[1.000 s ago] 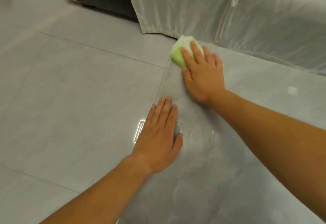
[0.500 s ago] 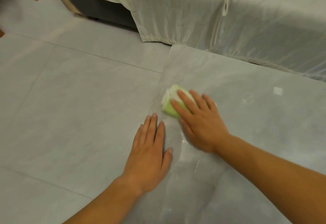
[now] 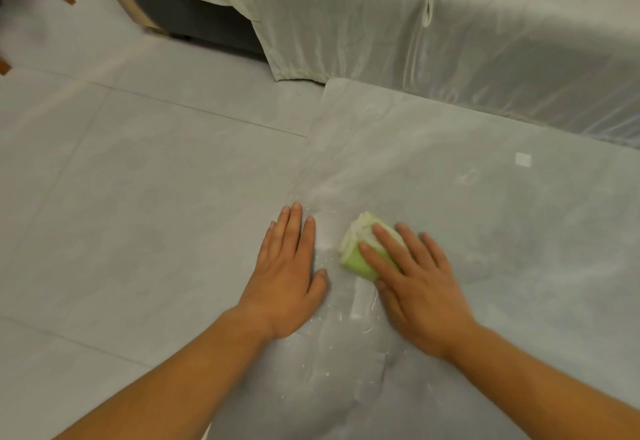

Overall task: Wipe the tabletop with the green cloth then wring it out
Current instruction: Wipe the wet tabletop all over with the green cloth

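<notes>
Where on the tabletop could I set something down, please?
The tabletop is bare right of the right hand, out to the draped fabric, and beyond the green cloth toward the far corner. Crowded: the left edge, with the left hand beside the cloth.

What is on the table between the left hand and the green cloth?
Head view: only a narrow strip of smeared tabletop separates the left hand from the green cloth.
</notes>
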The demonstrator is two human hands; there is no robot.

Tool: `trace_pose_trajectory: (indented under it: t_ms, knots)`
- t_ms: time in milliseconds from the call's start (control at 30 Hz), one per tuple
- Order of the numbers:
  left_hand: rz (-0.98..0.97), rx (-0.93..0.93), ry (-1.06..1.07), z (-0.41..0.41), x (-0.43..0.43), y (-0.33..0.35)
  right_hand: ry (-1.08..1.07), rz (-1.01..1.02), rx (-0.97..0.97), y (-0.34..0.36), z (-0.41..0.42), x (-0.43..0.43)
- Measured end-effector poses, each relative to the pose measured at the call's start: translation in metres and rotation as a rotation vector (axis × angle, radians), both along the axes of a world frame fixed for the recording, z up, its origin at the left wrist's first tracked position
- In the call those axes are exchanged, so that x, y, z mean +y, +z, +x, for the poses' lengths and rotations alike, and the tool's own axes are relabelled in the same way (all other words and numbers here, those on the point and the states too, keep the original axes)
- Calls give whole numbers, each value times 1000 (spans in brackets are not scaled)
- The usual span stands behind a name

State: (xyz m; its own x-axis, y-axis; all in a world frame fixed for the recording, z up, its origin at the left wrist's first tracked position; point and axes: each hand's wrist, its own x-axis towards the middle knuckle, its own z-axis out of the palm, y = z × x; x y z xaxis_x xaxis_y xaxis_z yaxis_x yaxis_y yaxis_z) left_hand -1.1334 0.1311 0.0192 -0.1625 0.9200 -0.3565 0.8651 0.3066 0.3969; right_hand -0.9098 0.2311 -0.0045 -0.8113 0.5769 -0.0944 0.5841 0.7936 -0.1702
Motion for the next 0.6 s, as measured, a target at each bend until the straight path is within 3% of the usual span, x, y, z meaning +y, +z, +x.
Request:
trace_pose_trajectory:
  t_ms: [133, 200, 333, 433, 600]
  knots:
    - [20, -38, 16, 0, -2, -1, -359, -17, 7, 1, -15, 22]
    - [54, -77, 29, -1, -4, -1, -435, 11, 27, 1, -24, -3]
    - [100, -35, 40, -1, -23, 0, -172, -2, 19, 2, -10, -71]
    - [73, 33, 10, 3, -48, -4, -51, -20, 11, 3, -11, -60]
    - [101, 34, -5, 4, -61, -13, -232, 23, 43, -3, -114, 29]
